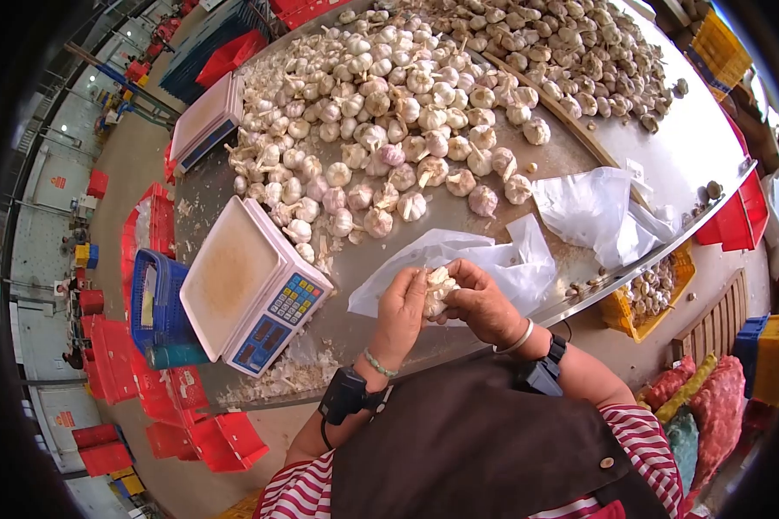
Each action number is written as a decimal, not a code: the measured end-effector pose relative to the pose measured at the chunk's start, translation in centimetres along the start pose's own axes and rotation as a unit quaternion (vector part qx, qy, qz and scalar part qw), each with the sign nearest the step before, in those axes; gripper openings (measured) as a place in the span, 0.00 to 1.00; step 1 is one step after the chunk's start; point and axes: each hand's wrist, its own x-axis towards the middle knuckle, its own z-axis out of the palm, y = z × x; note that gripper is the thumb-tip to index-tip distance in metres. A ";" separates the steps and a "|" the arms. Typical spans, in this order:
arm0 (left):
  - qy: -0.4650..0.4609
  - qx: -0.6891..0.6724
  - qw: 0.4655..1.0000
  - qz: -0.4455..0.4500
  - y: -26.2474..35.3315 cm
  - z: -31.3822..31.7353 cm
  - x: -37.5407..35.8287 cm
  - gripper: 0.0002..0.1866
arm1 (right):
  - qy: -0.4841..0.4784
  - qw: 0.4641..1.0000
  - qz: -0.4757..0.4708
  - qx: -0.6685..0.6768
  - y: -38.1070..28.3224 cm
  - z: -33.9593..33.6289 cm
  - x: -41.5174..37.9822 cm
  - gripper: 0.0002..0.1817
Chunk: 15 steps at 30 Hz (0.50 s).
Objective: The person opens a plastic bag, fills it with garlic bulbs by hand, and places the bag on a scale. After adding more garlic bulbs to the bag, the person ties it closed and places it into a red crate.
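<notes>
Garlic bulb (pixel 440 290) sitting between both hands, just above bench (pixel 363 285) edge. Left hand (pixel 400 313) gripping bulb from left, right hand (pixel 483 303) pinching it from right, equally near. Long axis unclear. Plastic bag (pixel 511 264) lying just behind, scale (pixel 251 290) to left.

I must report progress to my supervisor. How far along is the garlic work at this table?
Done: papery skins lie scattered by the scale, so some bulbs seem already cleaned; where they went is unclear. In hand: the left hand and right hand both hold one garlic bulb above a white plastic bag. Left: a large pile of garlic covers the table. Most work seems to remain.
</notes>
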 end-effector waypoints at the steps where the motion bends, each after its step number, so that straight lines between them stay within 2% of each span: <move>1: -0.002 0.003 1.000 0.003 0.0 0.4 0.2 0.14 | 0.003 1.000 0.001 -0.001 -0.1 -0.4 0.0 0.13; 7: -0.006 0.090 0.996 0.025 0.0 3.4 1.0 0.12 | 0.046 0.998 -0.008 -0.053 -2.3 -1.7 -1.2 0.16; 9: 0.005 0.196 0.968 0.154 -0.9 4.1 1.6 0.14 | 0.083 0.963 -0.057 -0.250 -2.6 -1.9 -1.8 0.15; 10: 0.000 0.198 0.968 0.151 -1.2 4.5 2.0 0.14 | 0.087 0.964 -0.057 -0.246 -2.9 -1.9 -2.1 0.15; 12: 0.034 0.283 0.902 0.325 -1.4 5.3 2.8 0.14 | 0.123 0.941 -0.051 -0.312 -3.7 -1.7 -2.7 0.17; 13: 0.032 0.284 0.901 0.326 -1.2 5.5 2.7 0.14 | 0.124 0.941 -0.052 -0.311 -4.0 -1.9 -2.9 0.17; 15: 0.013 0.181 0.977 0.112 -0.5 5.7 2.1 0.12 | 0.079 0.961 -0.040 -0.261 -4.7 -2.3 -3.3 0.19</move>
